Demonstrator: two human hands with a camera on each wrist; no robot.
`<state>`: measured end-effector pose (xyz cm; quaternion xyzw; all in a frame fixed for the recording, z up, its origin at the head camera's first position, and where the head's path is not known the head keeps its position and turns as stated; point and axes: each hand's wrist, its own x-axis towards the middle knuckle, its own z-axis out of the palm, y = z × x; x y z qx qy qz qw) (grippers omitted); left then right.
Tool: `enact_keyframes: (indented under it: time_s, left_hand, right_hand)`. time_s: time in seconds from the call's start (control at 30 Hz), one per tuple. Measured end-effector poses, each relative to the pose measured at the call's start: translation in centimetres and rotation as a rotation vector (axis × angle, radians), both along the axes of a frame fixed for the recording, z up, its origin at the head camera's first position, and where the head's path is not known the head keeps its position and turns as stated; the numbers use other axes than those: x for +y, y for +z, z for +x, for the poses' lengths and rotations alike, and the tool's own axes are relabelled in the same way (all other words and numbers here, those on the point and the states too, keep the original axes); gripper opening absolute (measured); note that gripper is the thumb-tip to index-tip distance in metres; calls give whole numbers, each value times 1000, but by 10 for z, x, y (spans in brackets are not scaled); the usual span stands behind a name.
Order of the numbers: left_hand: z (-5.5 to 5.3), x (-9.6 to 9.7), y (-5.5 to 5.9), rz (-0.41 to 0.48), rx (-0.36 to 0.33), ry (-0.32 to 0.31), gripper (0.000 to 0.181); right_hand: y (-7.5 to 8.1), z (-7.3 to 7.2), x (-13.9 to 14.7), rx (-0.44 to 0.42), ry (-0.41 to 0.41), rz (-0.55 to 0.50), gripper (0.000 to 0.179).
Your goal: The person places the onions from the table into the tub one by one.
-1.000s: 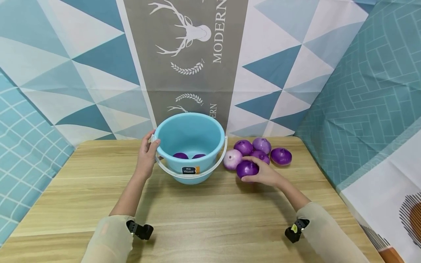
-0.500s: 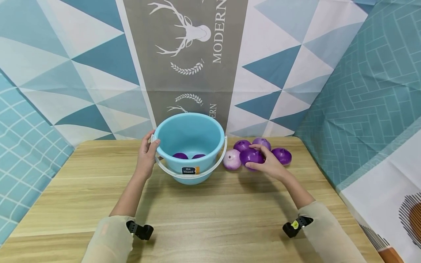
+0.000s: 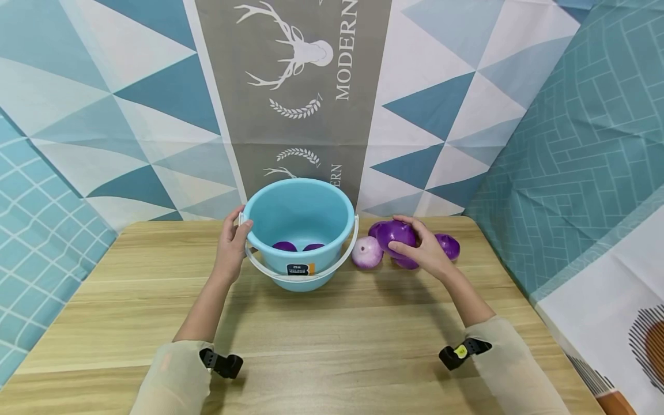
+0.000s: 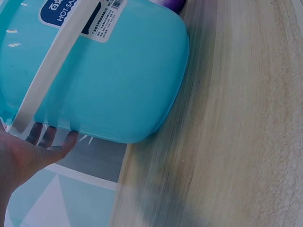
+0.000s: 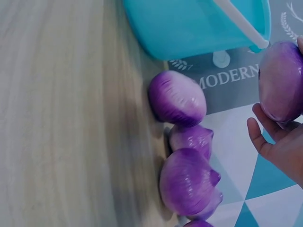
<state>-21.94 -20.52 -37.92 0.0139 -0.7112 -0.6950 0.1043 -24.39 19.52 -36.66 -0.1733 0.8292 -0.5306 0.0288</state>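
Note:
My left hand (image 3: 231, 248) grips the rim of a light blue bucket (image 3: 268, 252) at its left side, thumb over the edge. In the left wrist view several fingers (image 4: 59, 146) lie along the bucket's outside wall. My right hand (image 3: 429, 253) holds a red onion (image 3: 395, 233) between thumb and fingers, raised above the table. The right wrist view has this onion (image 5: 280, 82) well apart from the others. A paler onion (image 3: 366, 252) sits beside the bucket. More onions (image 5: 187, 182) stand behind it, partly hidden by the right hand. Two onions (image 3: 284, 246) show inside the bucket.
A white handle (image 3: 301, 278) hangs across the bucket's front. The wooden table (image 3: 321, 346) ends at a patterned cloth backdrop (image 3: 415, 115). One onion (image 3: 448, 246) lies to the right of my right hand. A black camera (image 3: 453, 356) is strapped to each wrist.
My right hand has lifted the onion off the table and moved it slightly back, over the other onions. The left hand and bucket stay where they were.

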Motion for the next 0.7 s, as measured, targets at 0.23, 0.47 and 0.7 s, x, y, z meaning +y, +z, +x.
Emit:
enact_keyframes:
  time_s: [0.23,0.47,0.7]
  left_hand:
    - [1,1,1,5,-13,9,53]
    - [1,1,1,7,-24,2,53]
    - [1,0,1,5,-33,4,52]
  right_hand:
    - [8,-1,-5,-19,4,-37,61]
    - [17,-3,-13,-7,-1,-84,61]
    - [26,-5,-23,23,12,-101,59]
